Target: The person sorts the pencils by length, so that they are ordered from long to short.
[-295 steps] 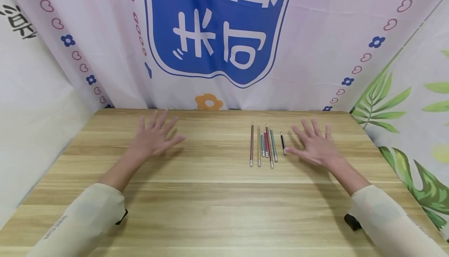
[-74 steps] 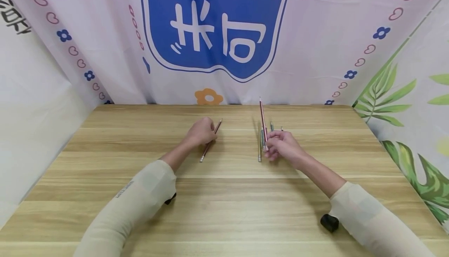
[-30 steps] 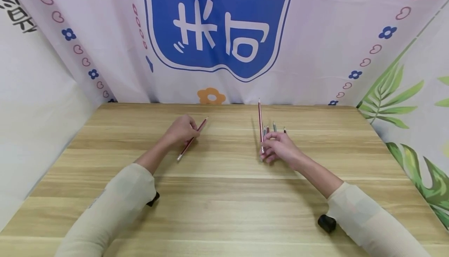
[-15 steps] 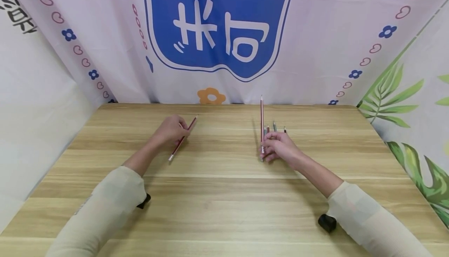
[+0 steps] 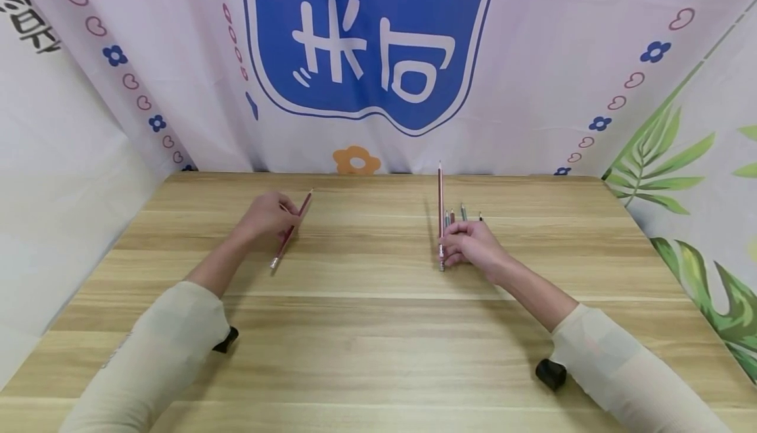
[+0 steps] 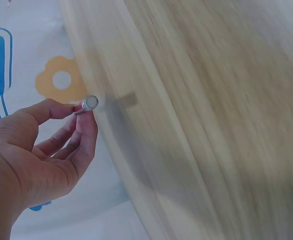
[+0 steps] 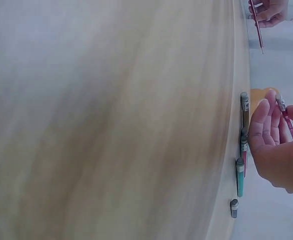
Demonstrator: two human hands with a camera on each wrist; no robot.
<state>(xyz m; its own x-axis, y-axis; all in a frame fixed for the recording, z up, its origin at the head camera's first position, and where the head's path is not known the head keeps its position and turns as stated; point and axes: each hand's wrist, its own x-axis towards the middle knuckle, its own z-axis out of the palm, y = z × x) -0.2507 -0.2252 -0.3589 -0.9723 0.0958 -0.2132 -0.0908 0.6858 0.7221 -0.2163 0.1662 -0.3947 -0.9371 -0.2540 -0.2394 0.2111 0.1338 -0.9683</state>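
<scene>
My left hand (image 5: 269,217), left of the table's middle, pinches a dark red pencil (image 5: 286,239) between thumb and fingers. The pencil slants, point toward the back, and its eraser end (image 6: 90,103) faces the camera in the left wrist view. On the right, my right hand (image 5: 473,246) pinches a red striped pencil (image 5: 440,196) near its eraser end, with the point away from me. In the right wrist view this pencil (image 7: 289,124) is held above the table, beside the pencils lying there. My right hand partly hides those pencils in the head view.
Behind my right hand, pencil tips show: a teal pencil (image 5: 464,211), a short red one (image 5: 452,215) and a black one (image 5: 481,216). A wood-coloured pencil (image 7: 245,112) lies there too. The wooden table (image 5: 367,347) ends at a printed curtain (image 5: 520,91).
Over the last second my left hand has moved left with its pencil; my right hand has hardly moved. In the oldest frame both hands were spread and every pencil lay on the table.
</scene>
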